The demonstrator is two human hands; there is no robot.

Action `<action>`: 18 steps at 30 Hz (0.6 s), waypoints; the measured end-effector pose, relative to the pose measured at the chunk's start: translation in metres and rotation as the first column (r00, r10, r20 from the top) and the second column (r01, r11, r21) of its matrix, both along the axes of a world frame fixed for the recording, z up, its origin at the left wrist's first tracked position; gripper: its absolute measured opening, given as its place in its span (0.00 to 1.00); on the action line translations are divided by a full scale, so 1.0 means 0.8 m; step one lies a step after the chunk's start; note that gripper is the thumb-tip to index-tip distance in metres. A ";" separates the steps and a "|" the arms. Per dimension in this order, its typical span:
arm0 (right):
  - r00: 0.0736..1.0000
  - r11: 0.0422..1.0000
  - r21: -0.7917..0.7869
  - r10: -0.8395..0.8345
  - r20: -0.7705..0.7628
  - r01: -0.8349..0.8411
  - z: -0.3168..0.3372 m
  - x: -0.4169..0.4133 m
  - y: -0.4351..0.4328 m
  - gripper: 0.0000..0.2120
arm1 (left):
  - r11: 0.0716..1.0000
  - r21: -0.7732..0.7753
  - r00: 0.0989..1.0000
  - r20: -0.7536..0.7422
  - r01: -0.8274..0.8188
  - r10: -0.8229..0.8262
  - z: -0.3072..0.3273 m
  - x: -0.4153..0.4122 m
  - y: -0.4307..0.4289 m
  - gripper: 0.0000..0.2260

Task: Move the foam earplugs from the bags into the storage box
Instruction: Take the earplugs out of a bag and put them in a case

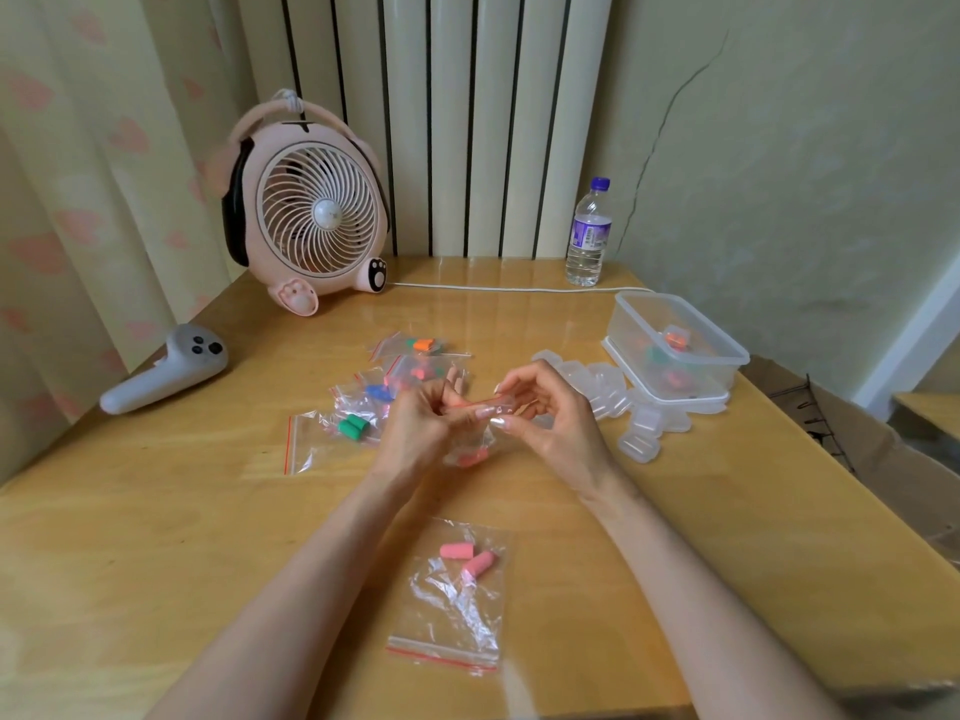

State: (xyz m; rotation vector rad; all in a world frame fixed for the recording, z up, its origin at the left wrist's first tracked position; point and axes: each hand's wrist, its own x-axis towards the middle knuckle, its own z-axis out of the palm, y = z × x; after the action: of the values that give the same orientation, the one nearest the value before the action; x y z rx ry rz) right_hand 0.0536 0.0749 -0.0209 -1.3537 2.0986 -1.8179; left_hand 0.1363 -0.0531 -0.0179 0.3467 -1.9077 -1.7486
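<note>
Your left hand (415,428) and right hand (550,413) both pinch the mouth of a small clear bag (470,446), with its pink earplugs (474,458) hanging just below your fingers. The storage box (639,324) sits at two o'clock from your right hand, well apart. More filled bags (363,402) lie at ten o'clock, and another bag (452,610) lies at six o'clock between your forearms.

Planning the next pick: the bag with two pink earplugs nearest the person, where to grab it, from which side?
Pinch the zip strip at the near edge of the bag, coming from above on the person's side. It lies flat on the table; both earplugs sit at the far end, so they should stay low when lifted. The left hand and right hand pinch a second bag.
</note>
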 end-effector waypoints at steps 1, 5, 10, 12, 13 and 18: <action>1.000 1.000 0.013 0.008 -0.018 -0.008 0.000 0.000 0.001 0.14 | 1.000 0.001 1.000 0.009 -0.001 0.001 0.002 0.002 0.001 0.16; 0.998 0.999 0.049 0.022 -0.067 -0.019 0.000 -0.002 0.002 0.12 | 1.000 -0.007 0.999 0.036 0.005 -0.005 0.002 0.002 0.000 0.17; 0.993 0.995 0.073 -0.064 -0.101 0.072 -0.004 -0.007 0.003 0.06 | 0.983 -0.164 0.997 0.026 0.080 -0.076 -0.005 -0.001 -0.008 0.12; 0.993 0.993 0.073 -0.091 -0.077 0.097 -0.004 -0.010 0.004 0.07 | 0.969 -0.222 0.994 0.013 0.107 -0.107 -0.005 -0.001 -0.011 0.10; 0.993 0.992 0.070 -0.099 -0.070 0.104 -0.004 -0.011 0.005 0.07 | 0.964 -0.240 0.993 0.006 0.116 -0.118 -0.004 0.000 -0.012 0.08; 0.996 0.994 0.080 -0.076 -0.056 0.080 -0.002 -0.009 0.008 0.06 | 0.947 -0.309 0.996 0.012 0.087 -0.087 -0.003 0.000 -0.014 0.07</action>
State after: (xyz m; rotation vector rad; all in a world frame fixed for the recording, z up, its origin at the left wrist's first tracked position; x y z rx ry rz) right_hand 0.0465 0.0809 -0.0223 -1.3334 2.2564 -1.7205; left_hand 0.1364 -0.0641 -0.0202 0.1465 -2.1839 -1.4662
